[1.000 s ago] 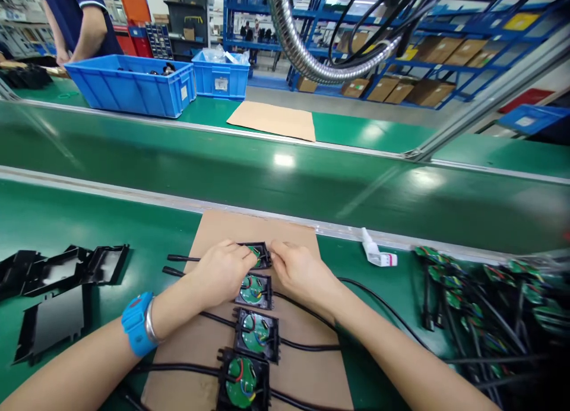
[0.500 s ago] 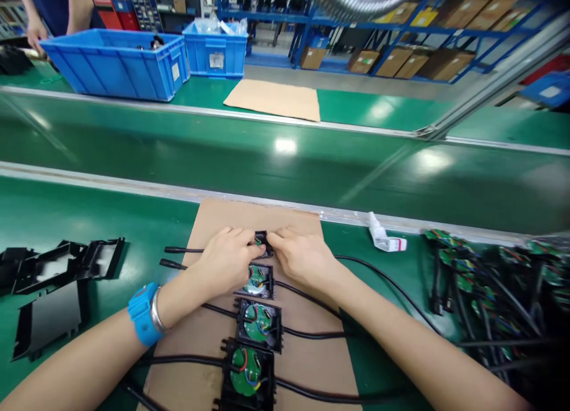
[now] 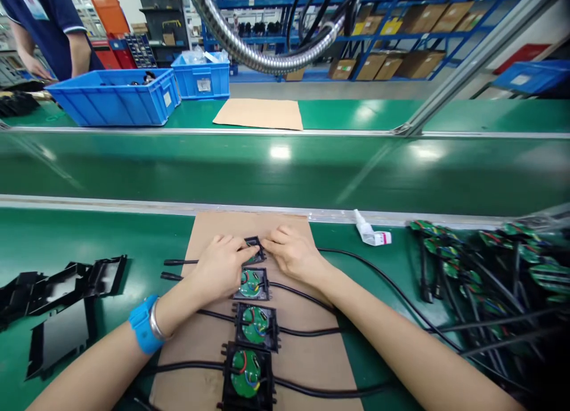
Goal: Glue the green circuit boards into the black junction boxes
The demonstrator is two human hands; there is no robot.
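Note:
A column of black junction boxes with round green circuit boards and black cables lies on a brown cardboard sheet (image 3: 209, 340). My left hand (image 3: 220, 267) and my right hand (image 3: 291, 253) meet at the farthest box (image 3: 255, 246), fingers curled and pinching its edges from both sides; the hands hide most of it. Three more boxes (image 3: 253, 325) lie in a row toward me, boards facing up. A blue watch and a metal bangle sit on my left wrist.
Black plastic lids (image 3: 62, 286) lie at the left, a pile of green boards with cables (image 3: 481, 268) at the right, a small white bottle (image 3: 371, 236) by the rail. Beyond the green conveyor (image 3: 285, 167) stand blue bins (image 3: 113, 96), another cardboard sheet and a person in dark blue.
Both hands stay on the farthest box, fingers pressing closer together over it. The view shifted slightly; the person across the belt moved a little.

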